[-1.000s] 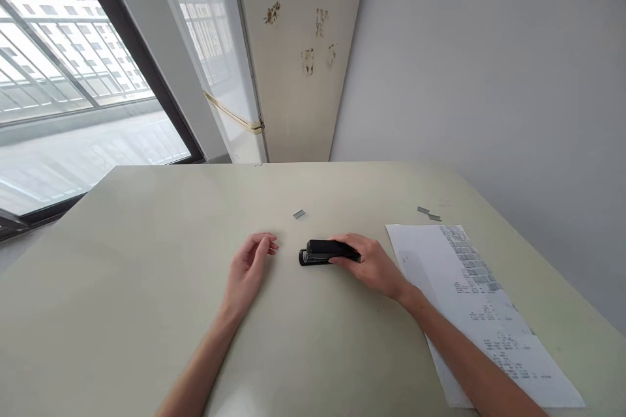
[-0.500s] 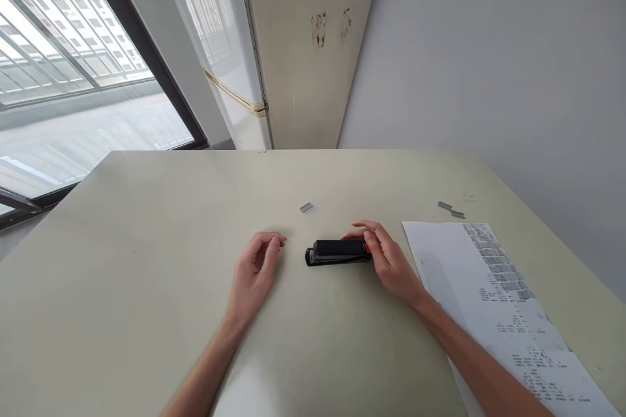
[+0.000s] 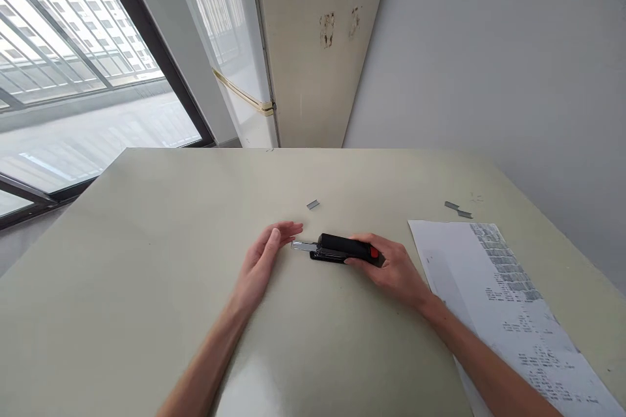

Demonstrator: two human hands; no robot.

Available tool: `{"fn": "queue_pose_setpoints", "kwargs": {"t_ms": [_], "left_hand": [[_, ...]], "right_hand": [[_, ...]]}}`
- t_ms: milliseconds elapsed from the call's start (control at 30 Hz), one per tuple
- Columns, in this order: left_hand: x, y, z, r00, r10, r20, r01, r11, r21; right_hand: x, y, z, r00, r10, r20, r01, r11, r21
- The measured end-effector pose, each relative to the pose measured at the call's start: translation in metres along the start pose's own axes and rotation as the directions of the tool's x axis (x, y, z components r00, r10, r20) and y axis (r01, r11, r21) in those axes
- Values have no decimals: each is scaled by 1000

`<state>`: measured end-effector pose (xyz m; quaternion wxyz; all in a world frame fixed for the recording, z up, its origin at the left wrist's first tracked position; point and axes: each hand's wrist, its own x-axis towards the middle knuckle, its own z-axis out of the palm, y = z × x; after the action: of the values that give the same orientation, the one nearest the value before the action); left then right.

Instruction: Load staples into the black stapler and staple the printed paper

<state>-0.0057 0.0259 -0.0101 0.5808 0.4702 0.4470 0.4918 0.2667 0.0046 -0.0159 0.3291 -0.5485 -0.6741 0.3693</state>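
A black stapler (image 3: 342,246) with a red button at its rear end is gripped by my right hand (image 3: 391,270), the thumb on the near side and the fingers on the far side. From its left end sticks out a metal staple tray (image 3: 304,245). My left hand (image 3: 267,254) is just left of that tray, fingers stretched out and apart from the thumb, holding nothing. The fingertips are close to the tray's tip; whether they touch it I cannot tell. A short strip of staples (image 3: 313,204) lies on the table beyond the stapler.
Printed paper sheets (image 3: 440,254) lie on the right of the pale table (image 3: 147,273), partly under my right forearm. Past their far edge are two more staple strips (image 3: 458,210). A grey wall stands at right, a window and a fridge-like cabinet (image 3: 313,78) behind.
The metal tray has slid out of the stapler's left end. My right hand has wrapped around the stapler, which is slightly turned. My left fingers have straightened and moved towards the stapler.
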Motion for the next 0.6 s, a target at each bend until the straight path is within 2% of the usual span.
{"fn": "queue_pose_setpoints", "kwargs": {"t_ms": [67, 167, 233, 300, 367, 433, 533, 600], "left_hand": [[2, -2, 0, 997, -63, 33, 70, 950, -303], [1, -3, 3, 979, -198, 41, 175, 731, -660], [-1, -1, 5, 958, -284, 32, 198, 579, -791], [-3, 0, 6, 941, -337, 11, 183, 482, -857], [-5, 2, 5, 933, -359, -15, 158, 446, -881], [-6, 3, 3, 931, -362, -39, 137, 449, -883], [-7, 3, -2, 936, -346, -69, 116, 488, -865], [-6, 1, -6, 940, -328, -97, 100, 535, -839]], "right_hand": [[-1, -12, 4, 996, 91, 19, -93, 992, 82], [-1, -32, 14, 961, 231, 150, -266, 923, 280], [0, -43, 22, 910, 319, 264, -405, 822, 401], [2, -52, 31, 838, 390, 382, -540, 688, 485], [3, -57, 39, 773, 387, 503, -630, 566, 532], [3, -61, 46, 734, 332, 593, -671, 491, 555], [0, -66, 51, 714, 283, 640, -687, 458, 564], [-3, -68, 51, 718, 294, 631, -682, 482, 551]]}}
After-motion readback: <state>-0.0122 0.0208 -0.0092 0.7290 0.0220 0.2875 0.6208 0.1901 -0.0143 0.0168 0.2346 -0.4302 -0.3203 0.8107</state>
